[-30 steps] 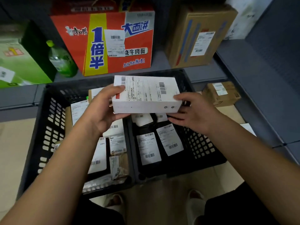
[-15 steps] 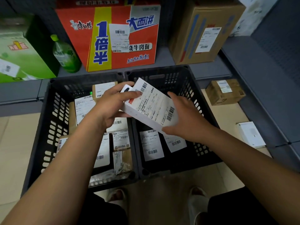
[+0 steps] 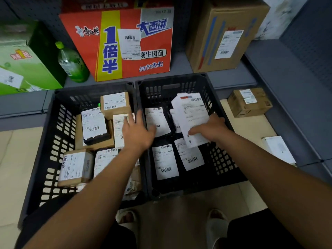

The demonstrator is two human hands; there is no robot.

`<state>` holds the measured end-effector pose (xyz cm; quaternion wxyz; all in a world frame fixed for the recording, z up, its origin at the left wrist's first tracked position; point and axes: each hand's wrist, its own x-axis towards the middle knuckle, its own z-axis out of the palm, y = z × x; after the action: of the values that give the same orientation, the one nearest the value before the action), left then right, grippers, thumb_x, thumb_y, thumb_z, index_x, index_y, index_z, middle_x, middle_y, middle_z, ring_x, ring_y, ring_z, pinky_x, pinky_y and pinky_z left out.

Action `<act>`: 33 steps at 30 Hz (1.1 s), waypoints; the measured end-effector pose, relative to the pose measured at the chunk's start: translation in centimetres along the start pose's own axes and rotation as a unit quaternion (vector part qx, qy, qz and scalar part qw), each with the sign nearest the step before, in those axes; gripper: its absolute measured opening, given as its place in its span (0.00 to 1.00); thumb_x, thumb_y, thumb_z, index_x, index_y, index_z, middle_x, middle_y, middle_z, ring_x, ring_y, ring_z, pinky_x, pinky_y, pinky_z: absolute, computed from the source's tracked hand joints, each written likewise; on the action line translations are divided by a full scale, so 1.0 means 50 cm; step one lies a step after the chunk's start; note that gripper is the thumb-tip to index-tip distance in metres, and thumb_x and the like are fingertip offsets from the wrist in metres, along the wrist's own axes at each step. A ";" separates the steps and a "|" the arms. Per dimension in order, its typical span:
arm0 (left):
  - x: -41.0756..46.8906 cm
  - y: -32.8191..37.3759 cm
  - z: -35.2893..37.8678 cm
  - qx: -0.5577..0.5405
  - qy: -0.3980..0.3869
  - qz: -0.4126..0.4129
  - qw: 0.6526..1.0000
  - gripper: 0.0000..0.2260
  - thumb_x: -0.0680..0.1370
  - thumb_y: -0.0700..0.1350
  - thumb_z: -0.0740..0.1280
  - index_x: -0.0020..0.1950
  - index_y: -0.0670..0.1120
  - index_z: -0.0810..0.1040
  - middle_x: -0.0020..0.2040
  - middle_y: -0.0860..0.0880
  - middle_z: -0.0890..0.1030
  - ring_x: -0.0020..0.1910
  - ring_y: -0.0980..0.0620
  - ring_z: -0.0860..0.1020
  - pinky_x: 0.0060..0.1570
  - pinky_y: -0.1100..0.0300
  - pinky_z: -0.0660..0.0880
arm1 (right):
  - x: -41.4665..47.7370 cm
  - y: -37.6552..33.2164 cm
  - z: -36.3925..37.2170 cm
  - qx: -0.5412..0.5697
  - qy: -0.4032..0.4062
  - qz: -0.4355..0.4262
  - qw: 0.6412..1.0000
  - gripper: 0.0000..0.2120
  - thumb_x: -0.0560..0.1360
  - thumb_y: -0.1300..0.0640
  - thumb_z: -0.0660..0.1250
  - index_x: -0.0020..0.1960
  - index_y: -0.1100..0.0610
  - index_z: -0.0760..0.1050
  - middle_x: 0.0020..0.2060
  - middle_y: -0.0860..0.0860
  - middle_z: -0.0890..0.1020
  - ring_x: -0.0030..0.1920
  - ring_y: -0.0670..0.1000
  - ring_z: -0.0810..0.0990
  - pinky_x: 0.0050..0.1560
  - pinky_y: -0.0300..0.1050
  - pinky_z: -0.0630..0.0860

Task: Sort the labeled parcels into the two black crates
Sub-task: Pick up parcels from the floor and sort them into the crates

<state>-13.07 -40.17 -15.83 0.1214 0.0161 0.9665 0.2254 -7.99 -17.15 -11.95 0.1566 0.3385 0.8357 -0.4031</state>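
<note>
Since half a second ago: left hand [image 3: 138, 135] has let go of the white box [image 3: 191, 112]; right hand [image 3: 211, 127] has carried it alone down into the right crate [image 3: 170, 86].

- Box now: tilted, label up, far end toward the crate's back wall, near end in the right hand. It sits over the soft black bags [image 3: 164, 162] already in that crate; whether it touches them yet cannot be told.
- Right hand: fingers [image 3: 195, 131] curl over the near short end and grip it. Thumb hidden under the box.
- Left hand: fingers spread wide and straight, holding nothing, over the divider where the left crate [image 3: 53, 141] meets the right.

Handling, as a judgement:
- Stiff card, square edges, keeps its shape held by one end, so likely light.
- Faces smooth and the label probably slick; a pinch on the flat face could slide.
- Better hold: across the short end as now, or over the two long edges.
- Corners may dent if dropped, and the bags below give an uneven bed, so it could tip. Lay it flat before letting go.

Still unsorted, by the look: brown carton [image 3: 249, 103] and a flat white parcel [image 3: 277, 150] on the floor [image 3: 248, 126], right of the crates.
</note>
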 end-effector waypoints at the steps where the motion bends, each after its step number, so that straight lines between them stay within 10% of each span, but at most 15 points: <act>1: -0.006 -0.002 0.031 0.059 -0.021 0.009 0.998 0.38 0.81 0.62 0.59 0.82 0.49 0.44 0.82 0.41 0.43 0.80 0.38 0.43 0.77 0.44 0.45 | 0.024 0.014 0.008 -0.001 0.007 0.022 1.000 0.47 0.58 0.47 0.83 0.71 0.56 0.66 0.67 0.56 0.67 0.64 0.59 0.71 0.62 0.53 0.77; 8: -0.013 -0.021 0.131 0.187 0.011 0.050 0.981 0.39 0.79 0.64 0.53 0.82 0.47 0.40 0.81 0.42 0.35 0.80 0.45 0.35 0.78 0.46 0.37 | 0.218 0.094 0.133 0.002 0.019 0.108 0.994 0.59 0.36 0.38 0.77 0.67 0.54 0.72 0.63 0.56 0.75 0.56 0.58 0.78 0.56 0.53 0.80; 25: -0.001 -0.024 0.149 0.169 0.053 0.050 0.983 0.34 0.73 0.63 0.57 0.77 0.50 0.64 0.82 0.42 0.41 0.81 0.45 0.40 0.79 0.46 0.41 | 0.458 0.038 0.292 -0.102 0.072 0.071 0.990 0.56 0.62 0.42 0.81 0.78 0.59 0.52 0.73 0.58 0.57 0.72 0.61 0.59 0.66 0.61 0.70; 33: -0.001 -0.021 0.148 0.170 0.044 0.041 0.984 0.33 0.73 0.63 0.56 0.75 0.50 0.67 0.82 0.42 0.43 0.80 0.44 0.41 0.79 0.45 0.45 | 0.473 0.069 0.318 0.036 0.018 0.042 0.998 0.47 0.70 0.50 0.77 0.79 0.54 0.51 0.74 0.57 0.60 0.71 0.62 0.64 0.68 0.58 0.70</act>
<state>-11.21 -37.94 -22.73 0.0653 0.0659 0.9937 0.0632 -22.85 -17.60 -36.50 0.1459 0.3861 0.8082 -0.4201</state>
